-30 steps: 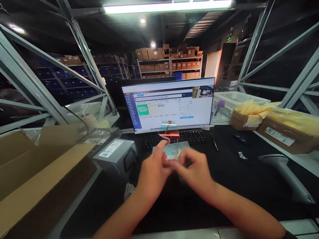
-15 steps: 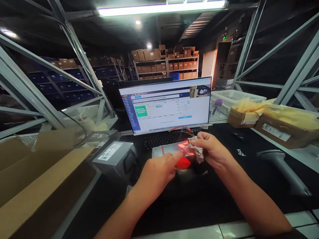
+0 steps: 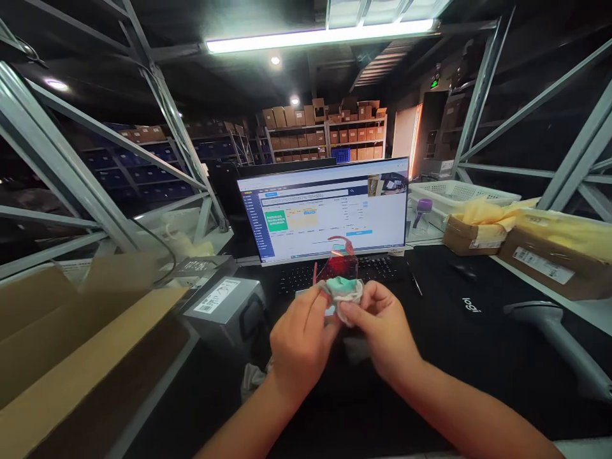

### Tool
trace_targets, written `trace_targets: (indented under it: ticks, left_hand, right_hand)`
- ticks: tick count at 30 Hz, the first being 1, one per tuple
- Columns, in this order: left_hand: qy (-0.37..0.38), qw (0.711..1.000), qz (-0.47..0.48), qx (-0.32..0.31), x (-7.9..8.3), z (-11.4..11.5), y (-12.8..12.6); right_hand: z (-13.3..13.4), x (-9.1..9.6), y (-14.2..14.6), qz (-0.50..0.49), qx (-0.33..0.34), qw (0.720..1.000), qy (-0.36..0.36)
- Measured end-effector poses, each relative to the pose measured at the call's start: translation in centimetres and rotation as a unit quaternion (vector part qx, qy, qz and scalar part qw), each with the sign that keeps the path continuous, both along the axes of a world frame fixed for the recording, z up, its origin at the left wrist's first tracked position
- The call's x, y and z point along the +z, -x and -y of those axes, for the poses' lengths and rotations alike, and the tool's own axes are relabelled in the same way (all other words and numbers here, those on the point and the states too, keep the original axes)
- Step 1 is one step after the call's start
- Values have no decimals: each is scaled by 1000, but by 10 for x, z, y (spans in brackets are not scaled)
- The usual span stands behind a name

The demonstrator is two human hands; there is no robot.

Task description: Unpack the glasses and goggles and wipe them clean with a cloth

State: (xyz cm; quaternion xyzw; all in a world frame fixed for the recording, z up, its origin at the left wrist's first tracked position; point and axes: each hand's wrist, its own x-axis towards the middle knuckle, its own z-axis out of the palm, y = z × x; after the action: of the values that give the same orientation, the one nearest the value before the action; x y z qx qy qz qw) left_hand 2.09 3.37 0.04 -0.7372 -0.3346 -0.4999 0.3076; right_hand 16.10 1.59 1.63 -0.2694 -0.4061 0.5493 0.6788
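My two hands are close together in front of the keyboard, closed around a pair of red-tinted glasses (image 3: 338, 266). One red lens and a curved reddish temple arm rise above the fingers, in front of the screen. My left hand (image 3: 301, 331) pinches the near side of the glasses, its fingertips partly hidden. A crumpled whitish cloth (image 3: 352, 294) is bunched in my right hand (image 3: 389, 325), its thumb pressing it against the glasses. Something teal shows at the cloth's top; whether it is a lens reflection or fabric I cannot make out.
A monitor (image 3: 325, 217) stands behind the keyboard (image 3: 382, 266). At left are a grey labelled box (image 3: 224, 306) and an open cardboard box (image 3: 95, 344). On the right lie a pen (image 3: 415, 279), a mouse (image 3: 463, 271) and a barcode scanner (image 3: 554, 331), with brown boxes (image 3: 540, 261) beyond.
My right hand has moved left and down, bringing the cloth against the glasses beside my left hand. The glasses have turned, one lens now upright. The view has shifted slightly.
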Motion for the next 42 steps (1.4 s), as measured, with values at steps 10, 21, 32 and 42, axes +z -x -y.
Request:
trace_targets:
  ticks: [10, 21, 32, 42]
  left_hand:
    - [-54, 993, -15, -101, 6, 1, -2]
    - [-34, 996, -16, -81, -5, 1, 0]
    - [-27, 995, 2, -100, 8, 3, 5]
    - [-47, 988, -24, -148, 4, -2, 5]
  right_hand:
    - [-3, 20, -19, -44, 33, 996, 66]
    - [-12, 25, -26, -110, 58, 989, 82]
    - [1, 13, -12, 18, 19, 999, 36]
    - [-25, 44, -62, -20, 78, 993, 84]
